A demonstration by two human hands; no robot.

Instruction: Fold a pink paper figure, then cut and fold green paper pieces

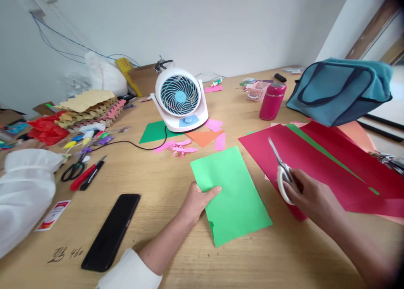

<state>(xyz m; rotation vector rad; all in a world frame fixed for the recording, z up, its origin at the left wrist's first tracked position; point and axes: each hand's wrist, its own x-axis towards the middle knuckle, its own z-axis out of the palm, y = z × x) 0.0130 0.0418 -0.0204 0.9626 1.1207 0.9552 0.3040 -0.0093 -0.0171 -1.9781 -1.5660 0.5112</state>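
While the left hand pinches green paper, the right holds scissors

As I look in through the head view, the left hand (200, 198) has hold of a green sheet (235, 196) at its left edge, thumb across the top face and the other fingers out of sight beneath. The sheet is in front of the body, over the bare wood of the table (151, 179); I cannot tell whether its underside touches the wood. The right hand (311, 194) is wrapped around the white handle of the scissors (279, 177), blades pointing up and away, above a red sheet (328, 171) and well clear of the green one.

I judge the green sheet to be very light and thin, stiff enough to stand out flat from one pinch, yet quick to crease or tear. Near its lower left edge I see a darker patch, perhaps a nick or a folded bit, so I would treat that spot as the weak one. I would take hold just inside an edge, thumb flat and pressure gentle. The scissors look rigid and a bit heavier, best held by the loops.
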